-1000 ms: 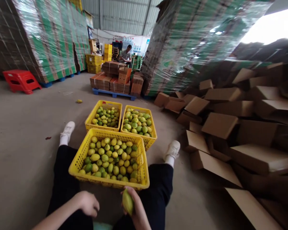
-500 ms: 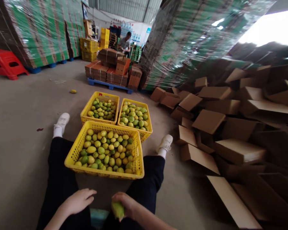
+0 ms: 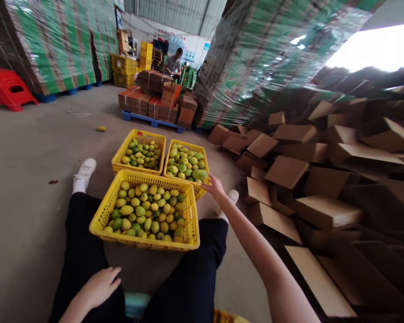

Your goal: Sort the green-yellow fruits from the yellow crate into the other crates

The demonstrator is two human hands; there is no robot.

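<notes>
My right hand (image 3: 215,187) reaches out to the right edge of the far right yellow crate (image 3: 204,190), its fingers stretched toward the fruit. Just beyond the fingertips lies a large green lemon (image 3: 199,174), on top of the other green and yellow lemons there. Above my left thigh hangs my left hand (image 3: 101,285), fingers loosely extended and holding nothing. Between my legs stands a larger-looking yellow crate (image 3: 97,228) full of yellow-green lemons (image 3: 147,215). Behind it on the left is another yellow crate (image 3: 116,158) with mixed lemons.
Loose cardboard boxes (image 3: 286,170) are heaped on my right. A blue pallet (image 3: 151,121) carries flattened cartons, with a person (image 3: 173,63) behind it. A red stool (image 3: 10,89) stands at left. One lemon (image 3: 101,128) lies on the floor. Wrapped stacks rise on both sides.
My right hand has gone from my lap, where it held a green lemon, forward to the far right crate. A large green lemon now lies at its fingertips. My left hand has shifted slightly left.
</notes>
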